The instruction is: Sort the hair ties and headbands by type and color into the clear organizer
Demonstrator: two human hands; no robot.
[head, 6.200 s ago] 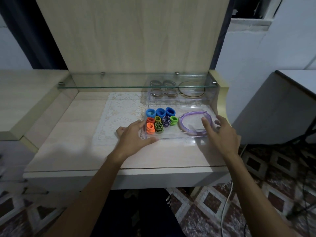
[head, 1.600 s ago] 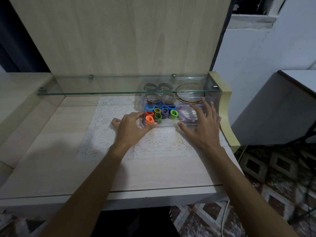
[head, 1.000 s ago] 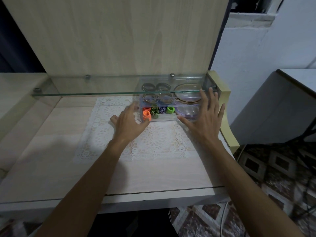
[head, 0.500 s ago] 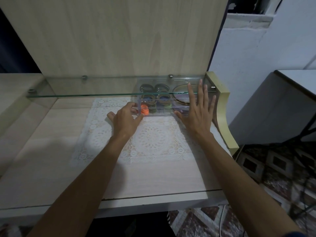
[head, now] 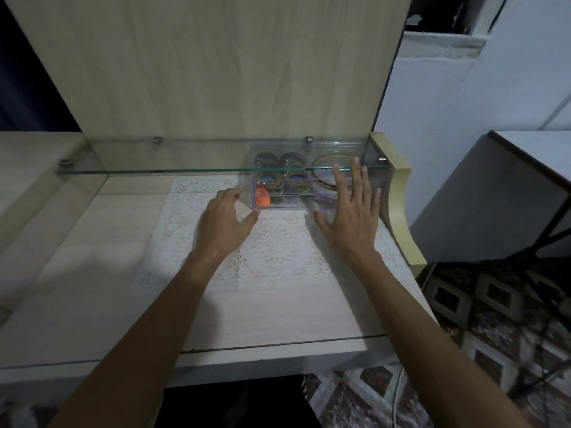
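The clear organizer [head: 284, 205] sits far back on the desk, mostly under the glass shelf [head: 154, 172]. Orange hair ties [head: 262, 197] show at its front left corner; green and darker ties [head: 293, 186] and a round headband [head: 324, 168] appear dimly through the glass. My left hand [head: 224, 225] rests at the organizer's front left corner, fingers curled against it. My right hand [head: 350, 217] lies flat with fingers spread against its front right side. Neither hand holds anything.
A white lace mat [head: 265, 251] covers the middle of the wooden desk [head: 92, 288]. A tall wooden back panel [head: 216, 72] rises behind the shelf. A cream curved side panel [head: 398, 205] bounds the desk's right edge. A grey table [head: 509, 196] stands right.
Both hands have pushed the organizer away from me, from the desk's front area back under the glass shelf. Most ties are now hidden beneath the glass.
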